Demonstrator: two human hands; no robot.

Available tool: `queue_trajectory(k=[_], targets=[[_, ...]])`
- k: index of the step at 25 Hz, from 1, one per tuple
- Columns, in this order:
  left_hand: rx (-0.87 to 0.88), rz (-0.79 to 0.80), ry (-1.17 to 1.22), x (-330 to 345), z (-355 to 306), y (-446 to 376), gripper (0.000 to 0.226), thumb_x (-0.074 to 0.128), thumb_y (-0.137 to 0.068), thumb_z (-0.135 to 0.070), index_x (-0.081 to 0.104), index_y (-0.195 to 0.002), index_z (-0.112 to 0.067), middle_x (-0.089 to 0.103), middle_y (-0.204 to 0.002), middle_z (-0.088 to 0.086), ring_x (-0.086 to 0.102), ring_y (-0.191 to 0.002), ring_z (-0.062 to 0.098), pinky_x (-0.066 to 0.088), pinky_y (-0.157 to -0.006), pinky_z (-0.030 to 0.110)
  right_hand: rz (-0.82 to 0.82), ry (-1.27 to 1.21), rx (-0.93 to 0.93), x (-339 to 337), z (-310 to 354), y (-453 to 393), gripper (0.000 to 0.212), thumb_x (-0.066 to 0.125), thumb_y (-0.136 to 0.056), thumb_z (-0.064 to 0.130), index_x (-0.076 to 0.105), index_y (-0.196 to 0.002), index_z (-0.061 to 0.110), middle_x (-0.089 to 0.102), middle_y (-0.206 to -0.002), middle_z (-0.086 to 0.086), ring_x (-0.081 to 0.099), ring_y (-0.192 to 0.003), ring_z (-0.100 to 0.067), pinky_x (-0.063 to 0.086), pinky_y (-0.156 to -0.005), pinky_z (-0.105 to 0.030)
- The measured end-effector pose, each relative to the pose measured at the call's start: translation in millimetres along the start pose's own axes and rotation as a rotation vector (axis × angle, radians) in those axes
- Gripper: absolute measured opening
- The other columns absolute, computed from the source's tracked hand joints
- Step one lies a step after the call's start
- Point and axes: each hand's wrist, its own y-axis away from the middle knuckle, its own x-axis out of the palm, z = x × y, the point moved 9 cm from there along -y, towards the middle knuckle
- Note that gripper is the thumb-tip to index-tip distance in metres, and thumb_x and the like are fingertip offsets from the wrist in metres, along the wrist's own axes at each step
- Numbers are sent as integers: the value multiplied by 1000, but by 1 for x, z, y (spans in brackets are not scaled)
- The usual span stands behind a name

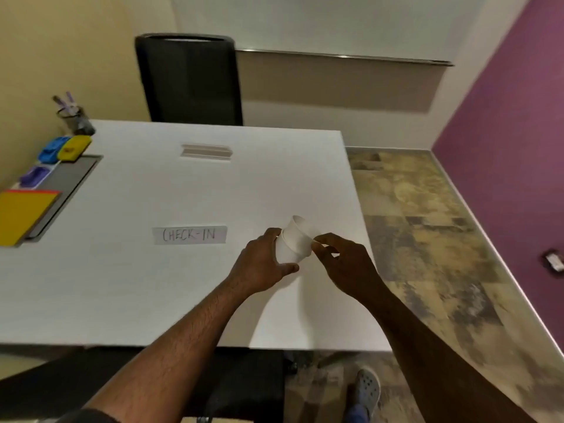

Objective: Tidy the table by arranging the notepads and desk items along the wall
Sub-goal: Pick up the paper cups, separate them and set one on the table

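A white paper cup (292,242) is held tilted above the right part of the white table (128,285). My left hand (262,264) grips its body from the left. My right hand (341,261) pinches its rim from the right with the fingertips. Along the left wall lie a yellow notepad (23,215), a purple item (34,176), a blue item (52,149) and a yellow item (74,148), with a pen holder (74,117) full of pens behind them.
A paper label reading CHECK-IN (189,235) lies on the table's middle. A grey cable-tray flap (65,184) runs along the left edge and a slot (206,151) sits farther back. A black chair (189,80) stands behind the table; tiled floor (427,239) lies to the right.
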Motion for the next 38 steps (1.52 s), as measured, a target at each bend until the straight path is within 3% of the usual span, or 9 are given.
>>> queue_trajectory(k=[5,8,15,21,26,29,33,38], targets=[[-232,-151,-8,5,18,-35,80,81,-69,-39,41,-134,-18,62,-126,4,61,-109,23,52,-88,36,134,-125,-140,16,-21,-72,15,60,-92,29,68,-99,19,65,-86,16,61,-77,4,40,-65,2],[-412,-224,11,23,19,-41,79,79,-70,-42,40,-135,-18,61,-127,3,60,-110,20,51,-86,31,316,-177,-186,26,-41,-110,14,60,-91,33,68,-97,23,64,-85,20,59,-80,15,41,-65,1],[-759,-414,155,75,13,-19,77,79,-69,-45,43,-132,-21,62,-124,-1,60,-102,16,53,-85,30,650,-186,-308,42,-61,-138,18,59,-91,35,68,-102,25,70,-98,11,64,-88,-4,44,-69,-8],[-921,-596,243,104,-5,14,75,80,-70,-40,43,-132,-20,60,-126,-1,55,-99,12,47,-82,25,828,-164,-416,51,-64,-125,18,58,-91,38,66,-102,27,67,-94,18,59,-80,6,39,-66,-3],[-1012,-772,340,146,-36,42,76,81,-70,-39,42,-133,-24,59,-126,-4,55,-102,12,47,-82,25,912,-126,-530,28,-75,-122,19,58,-91,38,66,-101,25,61,-86,23,55,-77,12,43,-69,-12],[-1055,-867,385,179,-59,47,75,81,-68,-42,43,-131,-25,60,-126,-4,57,-103,14,52,-85,29,921,-130,-576,1,-88,-124,17,59,-91,38,67,-100,25,61,-85,25,56,-75,14,41,-63,-4],[-1079,-880,437,222,-92,38,77,81,-67,-46,43,-131,-25,60,-126,-4,57,-105,14,53,-87,31,908,-125,-617,-27,-110,-140,12,64,-88,34,67,-97,27,68,-93,18,60,-74,13,43,-63,-2],[-1077,-948,484,231,-108,12,76,80,-69,-43,43,-132,-23,59,-127,-3,57,-106,15,50,-85,26,896,-113,-633,-24,-120,-188,13,69,-85,24,68,-97,20,71,-97,8,63,-70,9,41,-60,1]])
